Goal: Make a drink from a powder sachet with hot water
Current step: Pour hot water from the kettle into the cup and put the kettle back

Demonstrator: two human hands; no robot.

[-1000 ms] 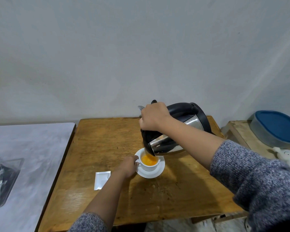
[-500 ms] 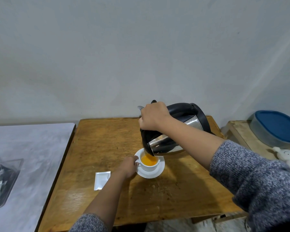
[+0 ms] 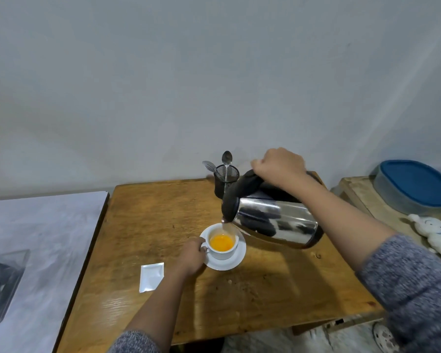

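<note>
While our right hand (image 3: 278,165) grips the tilted kettle (image 3: 273,217) and our left hand (image 3: 191,256) steadies the cup (image 3: 222,244), we should pour slowly, keeping the spout centred.

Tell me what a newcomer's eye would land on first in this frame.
Probably the steel kettle, tilted by the right hand with its spout over the white cup of bright orange liquid at the wooden table's centre. The left hand grips the cup's handle; a white sachet lies left of it.

Blue-lidded tub (image 3: 415,186) on a side stand (image 3: 362,197), white soft toy (image 3: 434,234) (perhaps a bear), grey-topped table (image 3: 43,240).
</note>
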